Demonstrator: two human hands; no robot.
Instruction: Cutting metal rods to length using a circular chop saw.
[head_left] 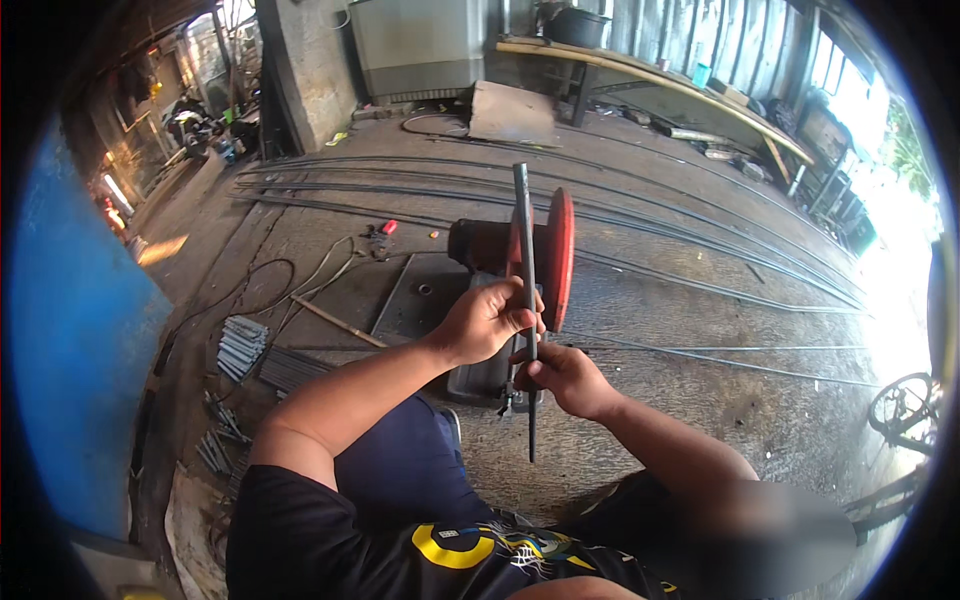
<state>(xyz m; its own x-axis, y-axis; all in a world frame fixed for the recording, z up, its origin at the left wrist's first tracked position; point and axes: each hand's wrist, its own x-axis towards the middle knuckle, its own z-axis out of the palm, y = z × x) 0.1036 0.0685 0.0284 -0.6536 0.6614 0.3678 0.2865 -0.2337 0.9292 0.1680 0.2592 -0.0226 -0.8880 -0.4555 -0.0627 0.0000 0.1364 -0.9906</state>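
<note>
In front of me an upright dark metal rod is gripped by both hands. Its flat end is at the top, and its lower end narrows to a thin tip. My left hand is closed around the middle of it. Just below, my right hand is closed on the rod too, with the thumb pressed against it. Right behind the rod stands a cut-off saw with a red round guard and a dark base. My hands hide part of the saw.
Long thin metal rods run across the floor. Bundles of short cut rods lie at the left, near a wooden stick and cables. A blue panel stands far left, a wheel far right, a long bench behind.
</note>
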